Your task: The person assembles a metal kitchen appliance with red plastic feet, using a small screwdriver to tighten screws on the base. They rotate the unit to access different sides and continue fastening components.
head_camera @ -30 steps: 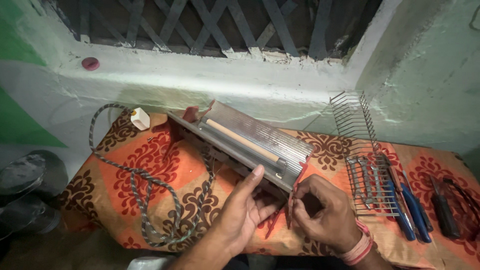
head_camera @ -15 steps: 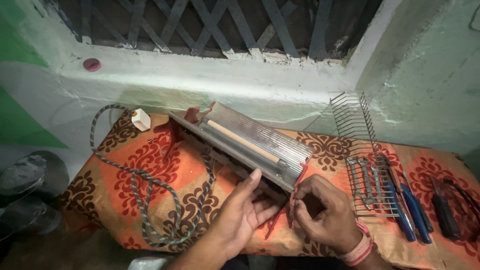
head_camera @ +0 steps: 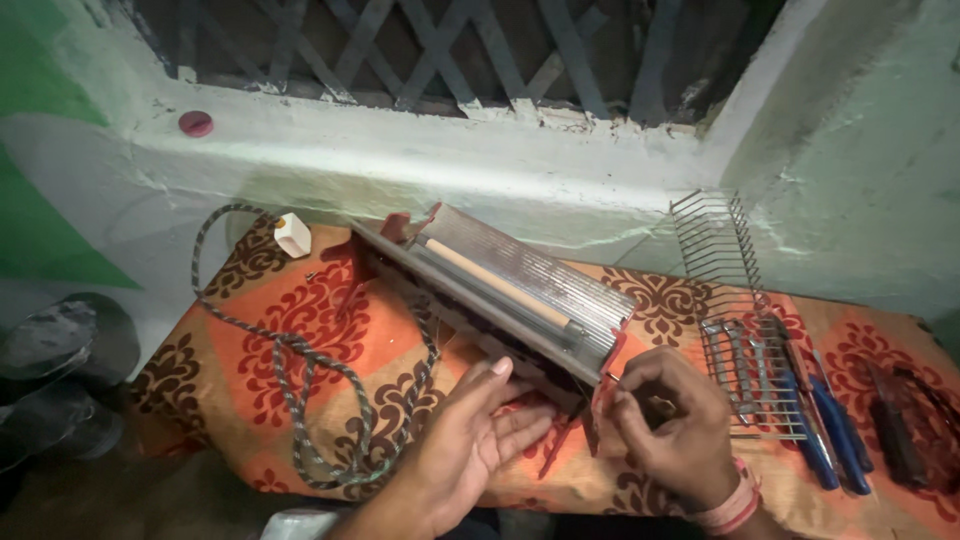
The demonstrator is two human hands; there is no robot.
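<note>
Resting at centre frame on the orange patterned cloth-covered counter, a ribbed metal rod heater; left hand, fingers spread, steadies its underside; right hand pinches its red end bracket.

No packages, labels, signs or screens are visible anywhere in the scene. The surfaces in view, near and far, left and right, carry no printed tag, sticker or display that can be made out.
</note>
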